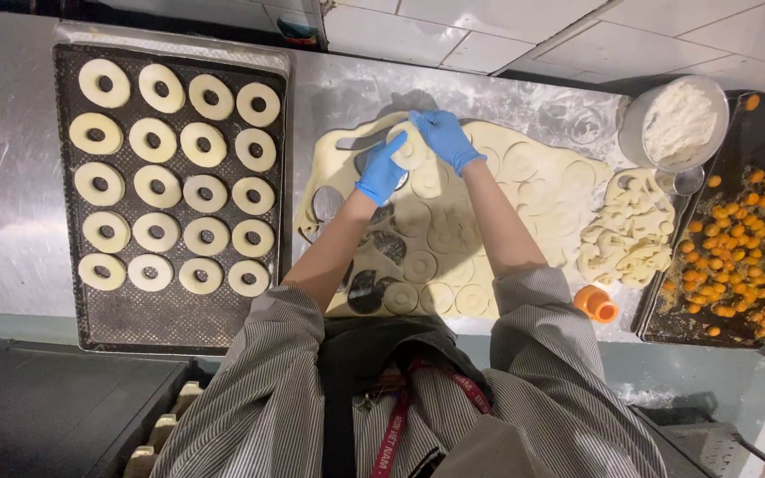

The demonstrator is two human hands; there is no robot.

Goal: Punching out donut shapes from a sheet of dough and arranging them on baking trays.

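Note:
Both my hands wear blue gloves and together hold one pale dough ring just above the rolled dough sheet. My left hand grips the ring's near-left side, and my right hand grips its far-right side. The sheet lies on the steel table, stamped with round cuts and with several holes where rings came out. To the left, a dark perforated tray carries several rows of cut dough rings.
A heap of dough scraps lies right of the sheet. Behind it stands a metal bowl of flour. A dark tray with small orange pieces fills the right edge. An orange round cutter sits at the table's near edge.

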